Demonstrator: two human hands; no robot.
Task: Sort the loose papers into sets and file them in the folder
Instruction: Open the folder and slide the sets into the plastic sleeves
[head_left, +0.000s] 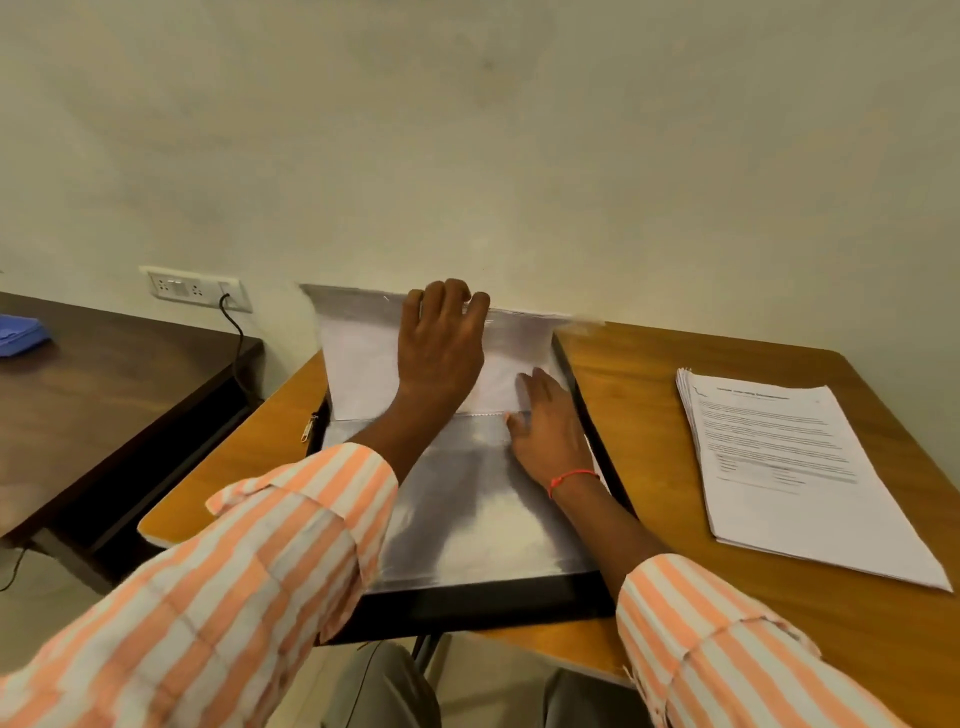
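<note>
A black folder (467, 608) with clear plastic sleeves lies open on the wooden table in front of me. My left hand (441, 343) grips the top edge of a raised sleeve (358, 364) that holds white paper, its fingers curled over the edge. My right hand (545, 421) lies inside that sleeve's lower right part, fingers straight against the paper. A stack of printed papers (779, 467) rests on the table to the right of the folder, apart from both hands.
The orange-brown table (649, 415) stands against a pale wall. A dark wooden table (104, 395) stands to the left with a blue object (21, 335) on it. A wall socket (195, 288) with a black cable is behind. A small paper clip (307, 428) lies at the folder's left edge.
</note>
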